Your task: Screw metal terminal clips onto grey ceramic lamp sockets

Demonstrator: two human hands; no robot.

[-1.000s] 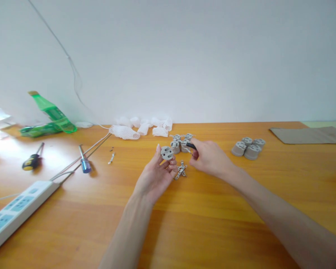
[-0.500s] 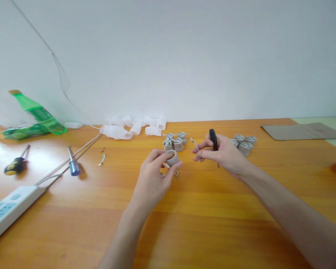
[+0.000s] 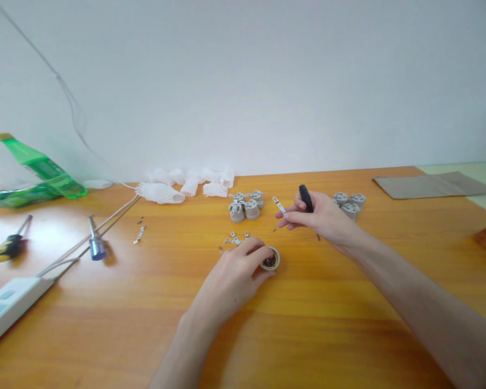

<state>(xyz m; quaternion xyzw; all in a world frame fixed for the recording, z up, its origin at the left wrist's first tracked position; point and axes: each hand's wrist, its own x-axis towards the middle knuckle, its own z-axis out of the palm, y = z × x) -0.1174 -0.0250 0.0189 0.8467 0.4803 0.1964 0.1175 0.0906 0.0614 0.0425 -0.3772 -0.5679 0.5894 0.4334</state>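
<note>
My left hand (image 3: 235, 275) rests on the wooden table (image 3: 308, 324), its fingers curled round a small grey lamp socket (image 3: 270, 260) that stands mouth up on the wood. My right hand (image 3: 322, 218) is raised a little above the table, closed on a black-handled screwdriver (image 3: 305, 198) and pinching a small metal tab (image 3: 279, 205) between fingertips. Loose metal tabs (image 3: 234, 239) lie just beyond my left hand. A cluster of grey sockets (image 3: 245, 206) sits behind them.
More grey sockets (image 3: 349, 202) sit past my right hand. White foam netting (image 3: 186, 185) lies by the wall. At left are a blue-handled screwdriver (image 3: 94, 240), a yellow-black screwdriver (image 3: 8, 245), a power strip (image 3: 6, 301), a green bottle (image 3: 36, 173). Brown paper (image 3: 429, 185) lies far right.
My left hand has lowered the socket from the air onto the table, mouth up. My right hand drew back to the right with the screwdriver and the tab. The view shifted right.
</note>
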